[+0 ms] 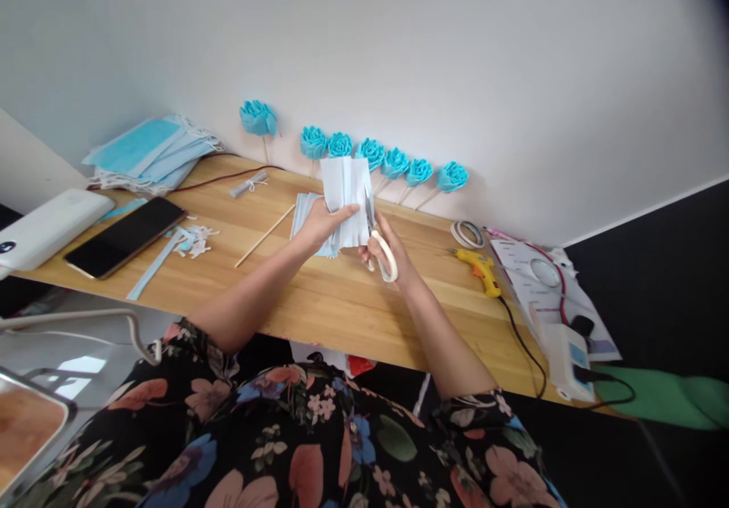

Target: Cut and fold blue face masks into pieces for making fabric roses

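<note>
My left hand (323, 223) pinches a pale, pleated face mask (345, 189), raised upright above the table. In my right hand (392, 250) is a pair of scissors (387, 259) with cream handles, my fingers through the loops. Its blades point upward along the mask's right edge; whether they are cutting into it, I cannot tell. Beneath my left hand lie more pleated mask pieces (301, 216), partly hidden by the hand and the raised mask. Behind, a row of blue flowers (394, 163) on sticks leans against the wall.
At left are stacked masks (153, 151), a white power bank (51, 227), a phone (125, 236), cut scraps (197, 241) and a wooden stick (265, 236). To the right lie a tape roll (467, 235), a yellow glue gun (480, 269) and a power strip (569, 360) with cables.
</note>
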`<action>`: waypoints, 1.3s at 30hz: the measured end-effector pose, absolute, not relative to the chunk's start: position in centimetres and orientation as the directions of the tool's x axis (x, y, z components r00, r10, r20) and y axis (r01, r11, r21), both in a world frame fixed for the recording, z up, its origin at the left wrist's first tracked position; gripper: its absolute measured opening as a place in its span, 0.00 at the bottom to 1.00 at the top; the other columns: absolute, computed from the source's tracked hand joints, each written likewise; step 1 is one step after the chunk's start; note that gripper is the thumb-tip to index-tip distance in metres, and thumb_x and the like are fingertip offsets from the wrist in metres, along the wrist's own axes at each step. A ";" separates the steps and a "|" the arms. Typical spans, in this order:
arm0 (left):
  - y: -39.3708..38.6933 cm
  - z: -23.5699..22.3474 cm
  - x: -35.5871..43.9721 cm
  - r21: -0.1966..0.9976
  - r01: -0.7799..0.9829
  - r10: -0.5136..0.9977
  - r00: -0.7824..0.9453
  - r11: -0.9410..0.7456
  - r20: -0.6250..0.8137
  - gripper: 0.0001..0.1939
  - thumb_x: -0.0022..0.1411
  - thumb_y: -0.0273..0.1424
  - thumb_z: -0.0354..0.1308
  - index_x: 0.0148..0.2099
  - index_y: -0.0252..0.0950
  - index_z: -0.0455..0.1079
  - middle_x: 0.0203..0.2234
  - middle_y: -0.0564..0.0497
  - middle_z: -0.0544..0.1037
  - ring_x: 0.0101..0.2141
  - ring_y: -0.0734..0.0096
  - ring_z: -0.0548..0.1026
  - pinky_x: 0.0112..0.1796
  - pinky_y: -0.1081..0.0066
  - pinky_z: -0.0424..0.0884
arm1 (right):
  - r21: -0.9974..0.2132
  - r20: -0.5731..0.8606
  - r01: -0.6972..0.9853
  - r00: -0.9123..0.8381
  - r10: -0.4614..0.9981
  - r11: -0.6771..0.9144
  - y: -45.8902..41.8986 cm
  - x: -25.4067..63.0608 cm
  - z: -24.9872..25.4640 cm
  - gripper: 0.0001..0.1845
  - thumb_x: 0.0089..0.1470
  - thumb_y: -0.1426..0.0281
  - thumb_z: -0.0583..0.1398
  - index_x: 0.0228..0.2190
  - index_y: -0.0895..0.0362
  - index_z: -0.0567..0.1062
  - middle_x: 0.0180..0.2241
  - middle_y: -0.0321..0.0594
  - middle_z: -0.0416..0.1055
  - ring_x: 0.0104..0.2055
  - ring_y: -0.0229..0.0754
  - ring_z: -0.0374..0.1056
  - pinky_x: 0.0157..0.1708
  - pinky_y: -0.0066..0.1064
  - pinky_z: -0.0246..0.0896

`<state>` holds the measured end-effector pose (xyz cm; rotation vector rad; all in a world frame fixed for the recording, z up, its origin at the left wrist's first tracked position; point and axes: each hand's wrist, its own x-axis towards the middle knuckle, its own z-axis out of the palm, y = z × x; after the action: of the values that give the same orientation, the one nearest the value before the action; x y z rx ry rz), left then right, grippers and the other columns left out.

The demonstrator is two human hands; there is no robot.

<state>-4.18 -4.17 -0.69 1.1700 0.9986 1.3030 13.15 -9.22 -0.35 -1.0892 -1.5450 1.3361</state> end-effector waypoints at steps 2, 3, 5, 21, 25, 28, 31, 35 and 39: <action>-4.1 -0.7 -4.3 0.980 -0.182 0.995 0.046 -0.079 0.088 0.27 0.47 0.47 0.69 0.42 0.30 0.75 0.38 0.41 0.82 0.41 0.53 0.79 0.39 0.64 0.77 | -0.992 0.052 0.096 -0.298 0.953 0.084 -8.9 12.7 -0.6 0.55 0.51 0.47 0.64 0.70 0.53 0.48 0.27 0.34 0.71 0.24 0.35 0.67 0.22 0.28 0.62; -4.0 -0.7 -4.3 0.981 -0.181 0.995 0.047 -0.075 0.085 0.27 0.47 0.47 0.69 0.42 0.30 0.75 0.38 0.41 0.82 0.42 0.53 0.79 0.39 0.63 0.77 | -0.993 0.058 0.085 -0.291 0.955 0.086 -8.8 12.5 -0.9 0.55 0.51 0.47 0.64 0.70 0.52 0.49 0.26 0.34 0.71 0.24 0.35 0.66 0.22 0.27 0.61; -4.0 -0.8 -4.3 0.984 -0.167 0.996 0.055 -0.063 0.073 0.27 0.47 0.45 0.69 0.42 0.30 0.74 0.38 0.40 0.82 0.41 0.52 0.80 0.39 0.62 0.77 | -0.995 0.067 0.047 -0.270 0.961 0.083 -8.8 12.1 -1.7 0.54 0.51 0.46 0.64 0.70 0.50 0.49 0.26 0.33 0.71 0.24 0.35 0.66 0.22 0.27 0.61; -4.7 -1.2 -3.7 0.990 -0.132 0.994 0.086 -0.050 0.061 0.26 0.48 0.45 0.69 0.43 0.31 0.73 0.32 0.43 0.81 0.37 0.54 0.80 0.34 0.64 0.77 | -0.991 0.116 0.042 -0.243 0.963 0.130 -9.6 12.1 -3.3 0.50 0.52 0.43 0.62 0.68 0.45 0.53 0.28 0.35 0.68 0.25 0.37 0.65 0.23 0.32 0.62; -4.6 -1.4 -3.7 0.989 -0.138 0.995 0.078 -0.056 0.068 0.26 0.48 0.45 0.69 0.42 0.32 0.73 0.34 0.43 0.81 0.38 0.55 0.80 0.34 0.65 0.77 | -0.991 0.109 0.058 -0.221 0.969 0.124 -9.6 12.2 -3.5 0.50 0.52 0.44 0.62 0.68 0.46 0.53 0.27 0.34 0.68 0.25 0.37 0.64 0.23 0.31 0.62; -4.6 -1.3 -3.7 0.990 -0.132 0.995 0.080 -0.051 0.062 0.26 0.47 0.46 0.69 0.42 0.32 0.73 0.35 0.42 0.81 0.38 0.55 0.79 0.35 0.64 0.76 | -0.992 0.101 0.049 -0.214 0.972 0.114 -9.6 12.2 -3.6 0.50 0.52 0.46 0.63 0.69 0.47 0.52 0.27 0.34 0.69 0.24 0.36 0.63 0.23 0.31 0.62; -4.6 -1.2 -3.7 0.991 -0.122 0.995 0.074 -0.058 0.067 0.27 0.46 0.46 0.69 0.42 0.31 0.73 0.36 0.42 0.81 0.40 0.54 0.79 0.36 0.64 0.77 | -0.995 0.088 0.031 -0.198 0.976 0.096 -9.6 12.1 -3.5 0.53 0.51 0.46 0.64 0.69 0.49 0.51 0.26 0.33 0.69 0.23 0.35 0.62 0.22 0.30 0.61; -4.5 -1.3 -3.7 0.992 -0.110 0.995 0.068 -0.062 0.070 0.28 0.47 0.46 0.69 0.43 0.31 0.72 0.37 0.41 0.81 0.41 0.52 0.79 0.38 0.62 0.77 | -0.997 0.074 0.018 -0.183 0.980 0.079 -9.7 11.9 -3.5 0.54 0.49 0.45 0.64 0.69 0.48 0.49 0.26 0.32 0.69 0.21 0.34 0.61 0.21 0.29 0.60; -4.5 -1.4 -3.8 0.990 -0.124 0.995 0.065 -0.069 0.078 0.28 0.46 0.46 0.69 0.43 0.31 0.73 0.37 0.42 0.81 0.41 0.53 0.79 0.39 0.62 0.77 | -0.997 0.070 0.022 -0.188 0.980 0.076 -9.7 11.9 -3.3 0.53 0.50 0.46 0.64 0.70 0.47 0.50 0.25 0.32 0.69 0.21 0.33 0.60 0.20 0.29 0.59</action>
<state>-3.76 -4.46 -1.41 1.2040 1.0323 1.2660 11.87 -9.71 -3.29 -1.0813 -1.4021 1.2755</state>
